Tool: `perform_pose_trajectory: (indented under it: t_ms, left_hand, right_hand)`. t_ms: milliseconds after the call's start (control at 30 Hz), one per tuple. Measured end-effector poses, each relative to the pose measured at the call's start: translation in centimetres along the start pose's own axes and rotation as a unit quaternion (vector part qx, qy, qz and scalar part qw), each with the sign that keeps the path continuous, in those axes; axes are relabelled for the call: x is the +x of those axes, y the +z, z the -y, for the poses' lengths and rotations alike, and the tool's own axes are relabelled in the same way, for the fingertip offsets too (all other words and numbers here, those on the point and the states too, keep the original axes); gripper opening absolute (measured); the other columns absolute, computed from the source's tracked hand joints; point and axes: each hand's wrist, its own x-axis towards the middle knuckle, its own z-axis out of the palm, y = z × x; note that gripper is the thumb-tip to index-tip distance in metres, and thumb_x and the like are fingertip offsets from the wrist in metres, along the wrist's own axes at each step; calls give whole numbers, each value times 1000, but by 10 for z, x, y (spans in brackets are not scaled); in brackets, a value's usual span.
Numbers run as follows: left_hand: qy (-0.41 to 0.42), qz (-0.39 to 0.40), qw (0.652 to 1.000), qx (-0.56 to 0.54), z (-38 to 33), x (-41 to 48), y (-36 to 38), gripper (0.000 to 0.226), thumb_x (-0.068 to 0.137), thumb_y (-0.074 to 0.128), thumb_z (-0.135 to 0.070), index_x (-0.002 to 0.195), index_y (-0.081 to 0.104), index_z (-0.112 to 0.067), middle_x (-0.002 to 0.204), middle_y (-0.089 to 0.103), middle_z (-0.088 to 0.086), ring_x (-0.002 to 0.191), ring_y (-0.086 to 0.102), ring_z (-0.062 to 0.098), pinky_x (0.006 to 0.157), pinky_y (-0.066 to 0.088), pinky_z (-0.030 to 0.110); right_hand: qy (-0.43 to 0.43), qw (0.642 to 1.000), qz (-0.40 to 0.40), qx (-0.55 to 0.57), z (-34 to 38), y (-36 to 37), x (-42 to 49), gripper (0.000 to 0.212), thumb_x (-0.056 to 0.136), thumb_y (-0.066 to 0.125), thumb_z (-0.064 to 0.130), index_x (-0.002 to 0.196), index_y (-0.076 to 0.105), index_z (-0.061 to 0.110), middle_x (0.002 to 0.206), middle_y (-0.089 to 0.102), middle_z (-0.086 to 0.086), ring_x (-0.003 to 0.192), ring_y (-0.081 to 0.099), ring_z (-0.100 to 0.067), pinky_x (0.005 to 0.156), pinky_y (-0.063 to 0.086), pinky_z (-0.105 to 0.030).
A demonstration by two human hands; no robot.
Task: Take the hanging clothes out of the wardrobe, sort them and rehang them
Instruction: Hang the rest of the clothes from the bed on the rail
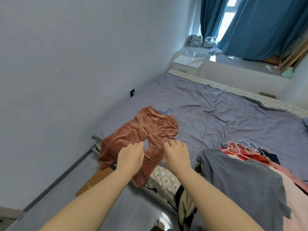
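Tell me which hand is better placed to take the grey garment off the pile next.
Right, probably. The right hand rests on the brown garment on the side nearer the grey garment atop the pile; the left hand would have to cross over.

Rust-brown velour garment (150, 130), crumpled on a blue hanger (164, 112), overhangs a corner of the bed (216, 105); heaped clothes (241, 177) with pink hangers (236, 147) lie to its right.
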Motion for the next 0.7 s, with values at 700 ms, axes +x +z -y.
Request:
perform_pose_trajectory:
  t_ms: [700]
  left_hand:
    - [-47,152,986,50,103,312,175,33,80,66,-31,106,57,-12,97,60,10,89,59,31,71,48,41]
  right_hand:
    - [126,970,210,7,-87,194,293,16,77,64,15,91,59,9,94,61,-14,89,55,-36,77,46,-46]
